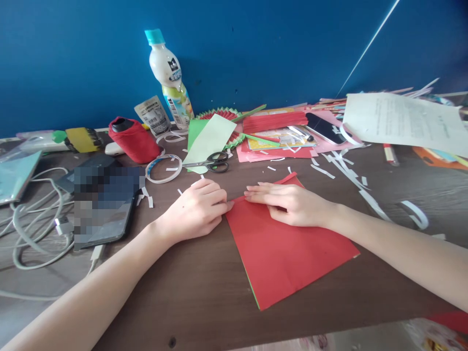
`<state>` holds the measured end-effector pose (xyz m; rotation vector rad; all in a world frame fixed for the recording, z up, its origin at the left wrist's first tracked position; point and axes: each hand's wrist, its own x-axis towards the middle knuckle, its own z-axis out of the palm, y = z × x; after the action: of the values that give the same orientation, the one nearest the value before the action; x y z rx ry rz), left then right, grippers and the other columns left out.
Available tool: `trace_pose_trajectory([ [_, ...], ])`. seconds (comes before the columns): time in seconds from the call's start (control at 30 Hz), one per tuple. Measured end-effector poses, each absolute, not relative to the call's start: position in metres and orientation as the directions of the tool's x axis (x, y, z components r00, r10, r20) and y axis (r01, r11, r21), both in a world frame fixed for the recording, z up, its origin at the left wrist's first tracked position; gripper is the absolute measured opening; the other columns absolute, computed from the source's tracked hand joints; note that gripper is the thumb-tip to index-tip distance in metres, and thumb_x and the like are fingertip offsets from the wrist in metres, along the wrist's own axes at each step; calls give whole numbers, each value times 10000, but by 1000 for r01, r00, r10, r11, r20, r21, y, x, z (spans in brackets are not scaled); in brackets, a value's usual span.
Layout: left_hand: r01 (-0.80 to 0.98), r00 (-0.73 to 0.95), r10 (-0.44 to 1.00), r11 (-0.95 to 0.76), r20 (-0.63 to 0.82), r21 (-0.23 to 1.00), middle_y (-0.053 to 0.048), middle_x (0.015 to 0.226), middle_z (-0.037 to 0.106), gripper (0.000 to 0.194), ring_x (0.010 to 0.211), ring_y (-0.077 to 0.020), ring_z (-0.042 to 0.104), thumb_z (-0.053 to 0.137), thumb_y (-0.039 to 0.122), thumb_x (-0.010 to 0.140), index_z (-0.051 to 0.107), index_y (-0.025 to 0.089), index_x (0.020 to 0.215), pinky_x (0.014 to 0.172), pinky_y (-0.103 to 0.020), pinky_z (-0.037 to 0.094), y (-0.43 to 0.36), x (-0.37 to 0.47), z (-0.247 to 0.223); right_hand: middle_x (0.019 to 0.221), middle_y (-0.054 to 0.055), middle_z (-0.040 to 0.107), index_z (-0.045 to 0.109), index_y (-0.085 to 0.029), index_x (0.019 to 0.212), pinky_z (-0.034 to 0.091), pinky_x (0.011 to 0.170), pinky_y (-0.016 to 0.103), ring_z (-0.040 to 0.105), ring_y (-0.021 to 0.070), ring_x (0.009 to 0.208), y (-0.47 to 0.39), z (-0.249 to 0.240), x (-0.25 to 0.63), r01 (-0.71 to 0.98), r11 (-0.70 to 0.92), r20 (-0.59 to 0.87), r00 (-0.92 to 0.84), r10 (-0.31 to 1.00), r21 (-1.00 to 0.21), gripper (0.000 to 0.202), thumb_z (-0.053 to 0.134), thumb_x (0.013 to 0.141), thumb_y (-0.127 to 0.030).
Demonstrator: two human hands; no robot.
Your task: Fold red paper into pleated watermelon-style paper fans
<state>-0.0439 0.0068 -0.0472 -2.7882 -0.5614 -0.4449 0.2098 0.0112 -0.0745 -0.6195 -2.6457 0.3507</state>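
Note:
A sheet of red paper point(288, 253) lies on the brown table, with a thin green edge showing along its left side. Its far edge has a narrow folded strip. My left hand point(199, 209) is closed, thumb and curled fingers pinching the paper's far left corner. Across the upper part of the sheet, my right hand point(292, 202) lies flat, fingers stretched out along the fold. Beyond my left hand are black-handled scissors point(218, 162), a roll of white tape point(163, 169) and a pale green paper strip point(211, 139).
A smartphone point(127, 214) and tangled white cables point(22, 239) are at left. Behind stand a drink bottle point(164, 68) and a red cloth-wrapped object point(133, 141). Folded red paper point(274, 120), a printed sheet point(398, 122) and white scraps point(376, 204) lie at the back and right.

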Motion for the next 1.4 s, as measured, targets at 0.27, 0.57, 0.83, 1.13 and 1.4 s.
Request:
trace_pose_trajectory([
  [0.27, 429, 871, 294, -846, 395, -317, -31, 579, 543, 187, 561, -141, 472, 459, 126, 781, 636, 132, 722, 572, -292, 408, -4, -37, -48, 1250, 43, 555, 506, -160, 1229, 362, 1065, 349, 431, 146, 1228, 11, -72, 209, 367, 872, 329, -820, 467, -324, 446, 349, 829, -42],
  [0.57, 489, 832, 335, -819, 442, -299, -11, 499, 503, 238, 488, -125, 432, 414, 104, 761, 582, 155, 599, 500, -272, 376, -11, -32, -49, 1245, 52, 558, 506, -153, 1227, 369, 1058, 366, 434, 155, 1226, 11, -71, 209, 360, 875, 331, -823, 461, -323, 442, 355, 826, -45],
  [0.83, 501, 845, 395, -820, 360, -278, -28, 631, 536, 258, 594, -143, 467, 428, 130, 791, 636, 116, 944, 575, -272, 409, -6, -33, -52, 1262, 58, 542, 520, -127, 1213, 363, 1062, 354, 427, 160, 1233, 10, -71, 209, 387, 877, 312, -828, 466, -285, 430, 355, 825, -40],
  [1.13, 544, 800, 465, -828, 380, -133, -42, 714, 540, 262, 654, -148, 448, 427, 114, 776, 663, 165, 878, 610, -283, 392, -2, -34, -54, 1144, 29, 627, 566, -209, 1137, 406, 1018, 406, 528, 173, 1135, 11, -72, 209, 451, 838, 433, -718, 545, -306, 367, 394, 841, -76],
  [1.4, 613, 693, 603, -781, 395, 117, -33, 638, 511, 252, 609, -134, 434, 387, 60, 690, 615, 154, 635, 559, -257, 385, -1, -36, -51, 912, 80, 585, 582, -201, 953, 459, 805, 439, 531, 229, 894, 30, -70, 219, 718, 587, 487, -387, 783, -372, 161, 468, 842, -221],
])
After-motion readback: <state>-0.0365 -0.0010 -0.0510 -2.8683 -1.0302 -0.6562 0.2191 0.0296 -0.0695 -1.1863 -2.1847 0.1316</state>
